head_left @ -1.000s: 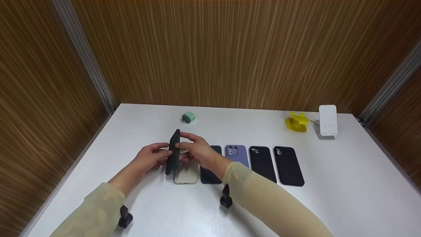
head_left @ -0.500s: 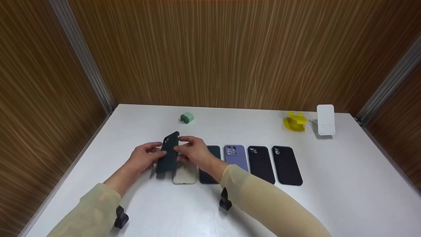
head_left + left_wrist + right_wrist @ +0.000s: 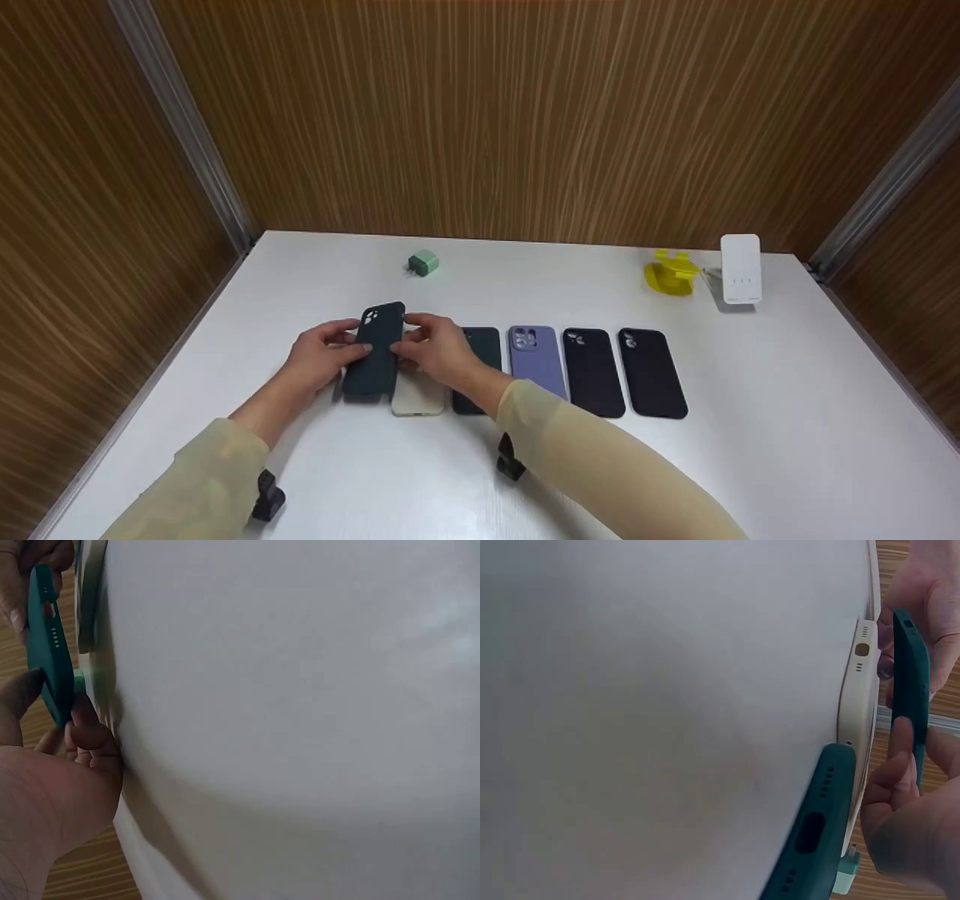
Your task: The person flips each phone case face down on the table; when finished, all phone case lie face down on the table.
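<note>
A dark green phone case (image 3: 379, 356) is held tilted at the left end of a row of cases, its camera cutout at the upper left. My left hand (image 3: 318, 355) pinches its left edge, thumb on the back face. At the opposite edge, my right hand (image 3: 444, 354) grips it between thumb and fingers. The left wrist view shows the bottom end of the green case (image 3: 52, 652), with port opening and small holes. Just right of it lies a cream phone case (image 3: 418, 396), partly covered by my right hand. Beside that is a second dark green case (image 3: 471, 401).
Farther right in the row lie a purple case (image 3: 536, 364) and two black cases, one (image 3: 594, 375) beside the other (image 3: 652, 375). A green charger plug (image 3: 424, 262) sits behind. At the back right stand a yellow holder (image 3: 671, 274) and a white device (image 3: 741, 268).
The held green case has turned from nearly edge-on so that its back faces the head camera. It has moved slightly left, and both hands moved with it.
</note>
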A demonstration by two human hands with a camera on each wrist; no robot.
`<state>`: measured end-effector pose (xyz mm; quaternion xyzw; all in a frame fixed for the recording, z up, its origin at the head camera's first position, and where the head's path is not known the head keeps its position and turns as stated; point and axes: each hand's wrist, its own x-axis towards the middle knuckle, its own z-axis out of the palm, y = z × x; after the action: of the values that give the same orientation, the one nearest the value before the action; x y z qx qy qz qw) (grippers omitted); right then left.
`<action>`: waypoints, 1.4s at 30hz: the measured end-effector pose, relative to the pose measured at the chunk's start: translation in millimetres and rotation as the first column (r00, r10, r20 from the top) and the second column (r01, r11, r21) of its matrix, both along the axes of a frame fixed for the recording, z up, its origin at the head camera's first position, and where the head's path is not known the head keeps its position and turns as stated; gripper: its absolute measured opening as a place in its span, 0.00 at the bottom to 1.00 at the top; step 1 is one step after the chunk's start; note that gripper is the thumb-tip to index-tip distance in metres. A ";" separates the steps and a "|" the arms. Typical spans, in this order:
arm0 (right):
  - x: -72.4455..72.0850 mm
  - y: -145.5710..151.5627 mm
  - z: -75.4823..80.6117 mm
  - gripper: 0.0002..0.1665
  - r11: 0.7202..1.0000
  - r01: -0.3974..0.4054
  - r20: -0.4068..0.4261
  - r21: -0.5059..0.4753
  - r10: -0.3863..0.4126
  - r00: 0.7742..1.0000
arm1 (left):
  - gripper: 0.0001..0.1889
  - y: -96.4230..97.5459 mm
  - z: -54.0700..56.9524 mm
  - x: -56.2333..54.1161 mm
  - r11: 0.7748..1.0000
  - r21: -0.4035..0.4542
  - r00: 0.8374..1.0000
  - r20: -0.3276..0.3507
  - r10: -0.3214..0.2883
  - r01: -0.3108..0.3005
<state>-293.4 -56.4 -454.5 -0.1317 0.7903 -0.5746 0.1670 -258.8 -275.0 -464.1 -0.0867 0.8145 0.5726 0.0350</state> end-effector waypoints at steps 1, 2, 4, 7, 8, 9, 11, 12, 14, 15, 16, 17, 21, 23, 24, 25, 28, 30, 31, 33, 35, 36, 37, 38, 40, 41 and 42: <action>-0.2 -0.3 0.0 0.38 1.000 -0.009 -0.018 0.023 0.010 1.000 | 0.32 -0.4 0.2 0.3 1.000 -0.003 1.000 -0.009 0.005 -0.005; -0.5 -0.6 -0.1 0.38 0.999 -0.015 -0.035 0.045 0.017 0.999 | 0.31 -0.7 0.3 0.7 1.000 -0.004 1.000 -0.020 0.006 -0.006; -1.2 -1.0 -0.5 0.39 0.997 -0.028 -0.058 0.066 0.032 0.998 | 0.31 -1.5 0.9 1.5 1.000 -0.007 0.999 -0.031 0.006 -0.007; -1.1 -1.5 -1.5 0.40 0.995 -0.045 -0.093 0.094 0.054 0.994 | 0.31 -3.6 -0.3 2.8 1.000 -0.012 0.999 -0.039 0.003 -0.004; -1.0 -1.8 -1.9 0.40 0.994 -0.051 -0.105 0.100 0.061 0.993 | 0.32 -4.4 -0.6 3.3 1.000 -0.016 0.999 -0.039 0.003 -0.004; -0.8 -2.3 -2.2 0.40 0.993 -0.057 -0.115 0.105 0.069 0.991 | 0.32 -5.2 -0.9 3.9 1.000 -0.019 0.999 -0.039 0.003 -0.004; -0.1 -3.5 -2.4 0.40 0.991 -0.067 -0.129 0.115 0.081 0.988 | 0.32 -6.7 -1.7 5.2 1.000 -0.021 0.999 -0.040 0.004 -0.005; 0.1 -4.3 -2.4 0.41 0.990 -0.071 -0.133 0.121 0.087 0.987 | 0.32 -7.1 -1.6 6.0 1.000 -0.024 0.999 -0.040 0.005 -0.006; 0.1 -5.0 -2.1 0.41 0.989 -0.078 -0.143 0.127 0.097 0.985 | 0.32 -7.3 -0.6 6.5 0.999 -0.036 0.999 -0.044 0.005 -0.007; 0.2 -5.3 -2.0 0.41 0.988 -0.082 -0.143 0.134 0.102 0.984 | 0.32 -7.5 -0.3 6.8 0.999 -0.039 0.999 -0.046 0.006 -0.008; 0.4 -5.5 -2.0 0.42 0.986 -0.087 -0.144 0.139 0.107 0.984 | 0.32 -7.6 -0.2 7.2 0.999 -0.042 0.999 -0.048 0.006 -0.008; 0.4 -5.7 -2.0 0.42 0.985 -0.089 -0.147 0.148 0.111 0.983 | 0.32 -7.6 -0.1 7.4 0.999 -0.045 0.999 -0.049 0.005 -0.007; 0.5 -5.9 -2.6 0.43 0.982 -0.091 -0.148 0.165 0.116 0.982 | 0.32 -7.9 -0.8 7.6 0.999 -0.048 0.999 -0.049 -0.003 0.001; 0.2 -5.8 -2.7 0.43 0.982 -0.089 -0.150 0.168 0.115 0.982 | 0.32 -7.7 -1.0 7.4 0.999 -0.048 0.999 -0.039 -0.004 0.003; 0.0 -5.7 -2.8 0.43 0.982 -0.089 -0.148 0.168 0.115 0.982 | 0.32 -7.5 -1.1 7.4 0.999 -0.047 0.999 -0.035 -0.004 0.003; 0.0 -5.5 -2.7 0.43 0.981 -0.089 -0.146 0.170 0.114 0.983 | 0.32 -7.2 -1.3 7.3 0.999 -0.046 1.000 -0.031 -0.005 0.003; -0.3 -5.1 -3.2 0.43 0.979 -0.091 -0.136 0.181 0.116 0.984 | 0.32 -6.2 -2.3 7.3 0.999 -0.048 1.000 -0.023 -0.001 0.000; -0.9 -5.8 -3.9 0.43 0.976 -0.092 -0.137 0.195 0.120 0.983 | 0.32 -5.9 -3.2 7.4 0.998 -0.056 1.000 -0.027 0.001 -0.003; -1.3 -6.2 -4.2 0.43 0.975 -0.090 -0.141 0.206 0.120 0.983 | 0.32 -5.7 -3.6 7.1 0.998 -0.060 0.999 -0.033 0.002 -0.004; -2.2 -7.1 -4.4 0.42 0.971 -0.086 -0.150 0.221 0.121 0.981 | 0.31 -5.1 -3.8 6.4 0.998 -0.067 0.999 -0.047 0.003 -0.007; -2.3 -8.3 -4.6 0.40 0.968 -0.080 -0.158 0.237 0.119 0.980 | 0.31 -4.5 -4.3 6.4 0.998 -0.069 0.998 -0.057 0.006 -0.009; -2.2 -8.8 -4.7 0.40 0.967 -0.078 -0.155 0.241 0.118 0.981 | 0.31 -4.4 -4.7 6.4 0.998 -0.068 0.998 -0.060 0.006 -0.010; -2.1 -9.4 -4.7 0.40 0.966 -0.078 -0.149 0.247 0.117 0.982 | 0.31 -4.3 -5.1 6.5 0.998 -0.068 0.998 -0.060 0.007 -0.011; -1.9 -10.1 -4.7 0.40 0.965 -0.079 -0.142 0.250 0.117 0.983 | 0.31 -4.4 -5.7 6.7 0.998 -0.069 0.998 -0.059 0.010 -0.014; -1.7 -11.4 -4.9 0.39 0.964 -0.082 -0.127 0.255 0.118 0.985 | 0.31 -4.8 -7.0 7.1 0.997 -0.070 0.998 -0.054 0.015 -0.018; -1.7 -12.0 -5.0 0.39 0.963 -0.083 -0.119 0.257 0.117 0.986 | 0.31 -5.1 -7.5 7.4 0.997 -0.071 0.998 -0.053 0.018 -0.021; -1.8 -12.7 -5.1 0.39 0.962 -0.083 -0.115 0.260 0.117 0.986 | 0.31 -5.4 -8.0 7.6 0.997 -0.069 0.998 -0.054 0.021 -0.025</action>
<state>-295.2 -69.1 -459.6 -0.1860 0.8589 -0.4497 0.1597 -251.3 -280.4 -472.1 -0.0820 0.8336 0.5463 0.0039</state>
